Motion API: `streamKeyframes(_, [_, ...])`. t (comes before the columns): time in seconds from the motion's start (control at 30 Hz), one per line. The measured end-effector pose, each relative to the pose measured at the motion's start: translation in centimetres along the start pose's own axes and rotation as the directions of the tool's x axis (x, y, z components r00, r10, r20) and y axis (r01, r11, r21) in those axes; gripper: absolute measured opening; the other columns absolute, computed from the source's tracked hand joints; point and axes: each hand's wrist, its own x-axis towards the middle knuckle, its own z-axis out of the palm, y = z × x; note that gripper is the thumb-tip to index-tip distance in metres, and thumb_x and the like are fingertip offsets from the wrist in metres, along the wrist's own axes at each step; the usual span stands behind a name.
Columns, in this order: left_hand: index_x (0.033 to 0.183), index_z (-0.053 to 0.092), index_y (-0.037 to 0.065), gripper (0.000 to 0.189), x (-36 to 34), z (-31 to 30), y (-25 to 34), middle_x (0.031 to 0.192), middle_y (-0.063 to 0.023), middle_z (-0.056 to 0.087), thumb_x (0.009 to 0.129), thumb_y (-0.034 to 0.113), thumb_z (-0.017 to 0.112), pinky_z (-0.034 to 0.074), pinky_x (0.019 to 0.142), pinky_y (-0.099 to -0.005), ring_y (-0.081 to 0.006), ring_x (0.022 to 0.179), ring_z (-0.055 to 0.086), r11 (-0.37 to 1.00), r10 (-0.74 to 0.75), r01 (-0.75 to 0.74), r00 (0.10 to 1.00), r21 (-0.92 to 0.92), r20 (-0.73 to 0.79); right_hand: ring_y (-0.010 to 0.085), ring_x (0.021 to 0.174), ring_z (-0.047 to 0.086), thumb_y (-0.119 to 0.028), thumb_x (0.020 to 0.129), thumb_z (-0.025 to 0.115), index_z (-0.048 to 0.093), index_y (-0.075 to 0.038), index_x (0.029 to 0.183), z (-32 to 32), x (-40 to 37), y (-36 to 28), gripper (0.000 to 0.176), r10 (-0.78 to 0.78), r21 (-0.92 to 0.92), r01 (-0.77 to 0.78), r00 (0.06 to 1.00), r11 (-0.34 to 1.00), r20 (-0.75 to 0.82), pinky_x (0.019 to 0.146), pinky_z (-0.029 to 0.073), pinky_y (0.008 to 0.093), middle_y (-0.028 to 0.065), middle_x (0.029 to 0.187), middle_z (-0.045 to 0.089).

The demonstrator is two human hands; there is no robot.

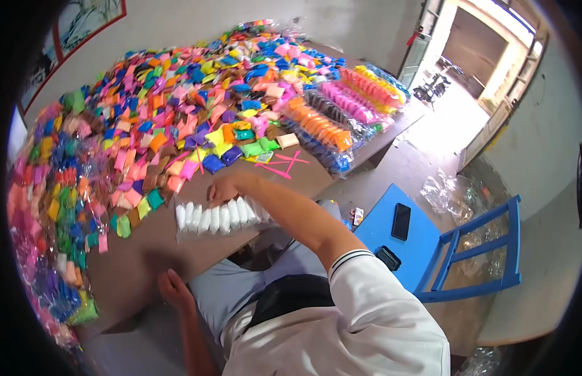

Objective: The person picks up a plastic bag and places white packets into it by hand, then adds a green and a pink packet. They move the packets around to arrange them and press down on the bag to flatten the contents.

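A clear plastic bag with a row of white packets [216, 219] lies at the brown table's near edge. My right hand [224, 188] is just at the far side of this row, its fingers bent downward; whether they hold anything is too small to tell. My left hand [172, 288] is low beside the table's front edge, away from the bag, with its fingers close together and nothing visible in them. Beyond my right hand spreads a large heap of small colourful packets [178, 119]. Pink sticks [280, 169] lie on the table right of the heap.
Long bags of orange [319, 124] and pink packets [353, 103] line the table's right end. A blue chair [391, 232] at the right bears a phone [400, 221] and a black case [388, 258]. Clear plastic wrap [451, 191] lies on the floor near an open doorway.
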Motion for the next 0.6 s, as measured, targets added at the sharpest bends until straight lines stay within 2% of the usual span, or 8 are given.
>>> streamKeyframes(0.07, [0.074,0.044,-0.002,0.032,0.0,-0.2,0.3,0.067,-0.0146,0.045,0.1,0.016,0.048,0.035,0.06,-0.0416,-0.0313,0.064,0.045,1.0,0.0,0.0,1.0,-0.016,0.018,0.0168,0.08,0.063,-0.045,0.087,0.062,0.069,-0.02,0.117,0.4,0.5,1.4,0.04,-0.058,0.042,0.059,0.998,0.997,-0.023,0.067,0.053,0.0324,0.0005,0.104,0.07])
streamKeyframes(0.1, [0.074,0.044,-0.002,0.032,0.0,-0.3,0.3,0.066,-0.0138,0.044,0.1,0.017,0.047,0.035,0.06,-0.0411,-0.0294,0.063,0.043,1.0,-0.013,0.013,0.999,0.005,0.03,0.0113,0.073,0.055,-0.038,0.087,0.068,0.071,-0.009,0.102,0.5,-0.2,1.3,0.033,-0.092,0.206,0.107,0.993,0.973,-0.079,0.063,0.046,0.0318,-0.0031,0.08,0.063])
streamKeyframes(0.2, [0.073,0.044,-0.001,0.035,0.1,-0.4,0.8,0.064,-0.0117,0.041,0.101,0.02,0.048,0.034,0.058,-0.0395,-0.0245,0.06,0.04,0.999,-0.04,0.038,0.998,0.034,0.046,0.0084,0.062,0.05,-0.03,0.087,0.069,0.071,-0.01,0.089,-0.6,-3.0,1.5,0.021,-0.046,0.456,0.065,0.998,0.888,-0.053,0.055,0.041,0.0286,-0.0047,0.069,0.058])
streamKeyframes(0.3, [0.07,0.043,0.0,0.039,0.7,-0.3,0.9,0.061,-0.0098,0.04,0.101,0.024,0.049,0.034,0.055,-0.0376,-0.0211,0.058,0.038,0.997,-0.072,0.072,0.996,0.003,0.053,0.0063,0.056,0.045,-0.026,0.086,0.068,0.068,-0.012,0.078,-2.1,-5.6,2.2,0.016,-0.069,0.474,0.163,0.975,0.865,-0.211,0.051,0.037,0.0269,-0.0064,0.062,0.053])
streamKeyframes(0.47, [0.067,0.045,0.0,0.044,3.0,-0.9,0.1,0.059,-0.0066,0.046,0.099,0.029,0.051,0.035,0.055,-0.0348,-0.0156,0.057,0.041,0.943,-0.318,0.333,0.909,-0.009,0.268,0.0066,0.061,0.048,-0.021,0.085,0.069,0.069,-0.007,0.075,-7.3,-15.4,1.9,0.018,0.049,0.371,0.133,0.896,0.919,-0.442,0.054,0.039,0.028,-0.0049,0.065,0.056])
streamKeyframes(0.53, [0.068,0.048,0.0,0.043,4.4,-0.9,1.4,0.06,-0.0058,0.048,0.099,0.031,0.052,0.037,0.056,-0.0341,-0.0134,0.059,0.043,0.954,-0.27,0.297,0.909,-0.036,0.318,0.0153,0.081,0.064,-0.04,0.083,0.07,0.074,-0.009,0.098,-9.7,-16.9,6.1,0.035,0.133,0.385,0.058,0.882,0.921,-0.453,0.07,0.052,0.0326,0.004,0.092,0.071])
streamKeyframes(0.57, [0.069,0.05,0.0,0.043,5.1,-0.6,2.0,0.06,-0.0054,0.05,0.098,0.032,0.052,0.038,0.057,-0.0337,-0.0122,0.059,0.044,0.959,-0.246,0.279,0.907,-0.052,0.341,0.016,0.092,0.064,-0.043,0.083,0.069,0.074,-0.01,0.101,-10.7,-18.8,7.0,0.039,0.117,0.392,0.11,0.851,0.913,-0.511,0.079,0.05,0.0299,0.0066,0.1,0.07])
streamKeyframes(0.6, [0.069,0.051,0.0,0.043,5.8,-0.1,2.4,0.061,-0.0052,0.05,0.098,0.033,0.053,0.038,0.058,-0.0339,-0.0129,0.059,0.045,0.97,-0.206,0.239,0.913,-0.053,0.352,0.016,0.092,0.064,-0.043,0.083,0.069,0.074,-0.01,0.101,-11.3,-18.7,7.3,0.039,0.116,0.39,0.112,0.849,0.914,-0.516,0.079,0.05,0.0299,0.0066,0.1,0.07])
